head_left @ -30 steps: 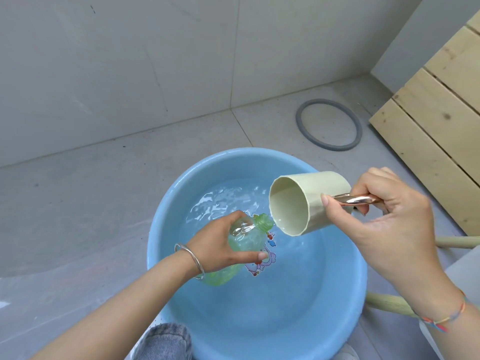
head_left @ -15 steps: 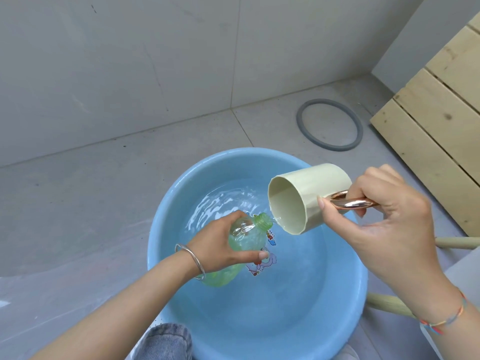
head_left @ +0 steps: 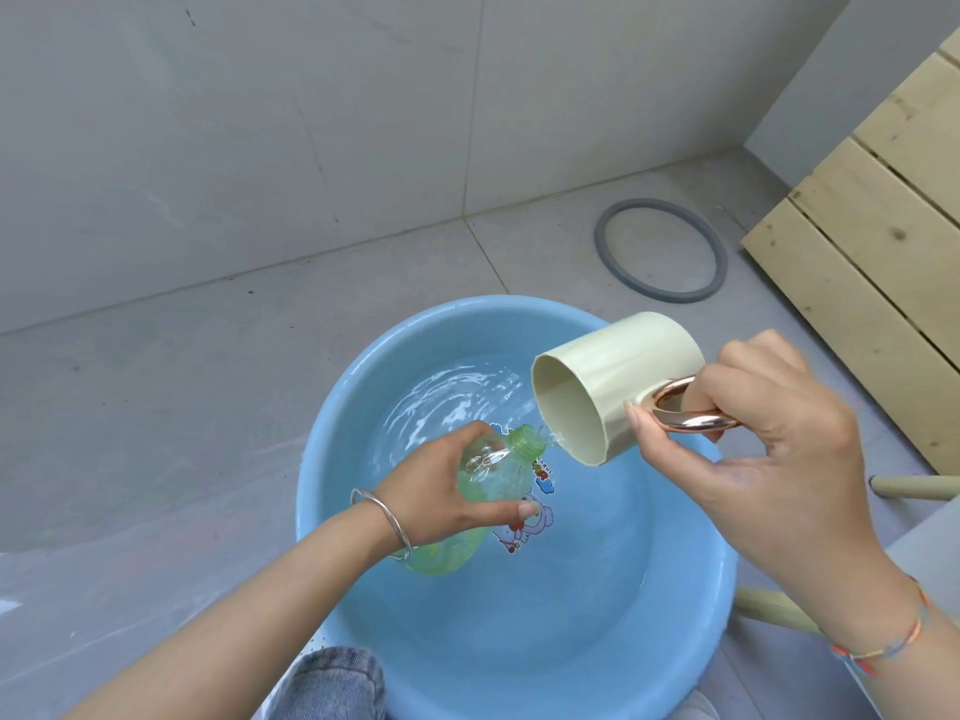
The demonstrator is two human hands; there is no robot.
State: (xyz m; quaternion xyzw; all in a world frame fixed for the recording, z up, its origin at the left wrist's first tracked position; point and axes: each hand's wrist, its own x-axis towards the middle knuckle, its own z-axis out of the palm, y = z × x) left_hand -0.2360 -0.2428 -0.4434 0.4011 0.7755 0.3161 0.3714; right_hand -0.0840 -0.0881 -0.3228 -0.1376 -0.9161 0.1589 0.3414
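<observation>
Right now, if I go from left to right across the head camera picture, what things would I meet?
Silver bangle → left hand, gripping the green bottle → cream mug → right hand, holding the mug's handle → wooden boards.

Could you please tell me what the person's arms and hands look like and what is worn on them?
Both forearms are bare, with no sleeves or gloves. The left hand has a thin silver bangle round its wrist; the right hand has a slim braided string bracelet in orange, blue and red at its wrist. No rings show.
</observation>
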